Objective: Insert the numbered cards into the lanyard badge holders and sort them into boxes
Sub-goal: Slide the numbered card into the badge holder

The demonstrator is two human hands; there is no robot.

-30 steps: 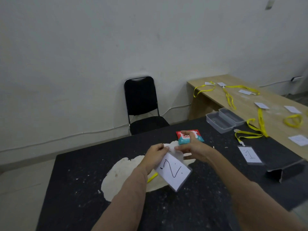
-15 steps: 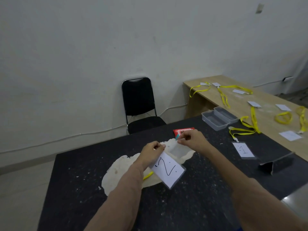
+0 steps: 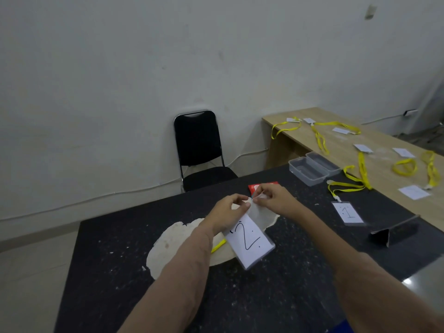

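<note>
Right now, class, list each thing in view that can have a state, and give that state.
card marked 2, inside the badge holder, face up.
badge holder, held in both hands, tilted.
left hand, pinches the holder's top edge.
right hand, pinches the same edge.
badge marked 1, filled, flat on the black table, lanyard clipped on.
clear boxes, lidless, nothing visible inside.
chair, unoccupied.
</note>
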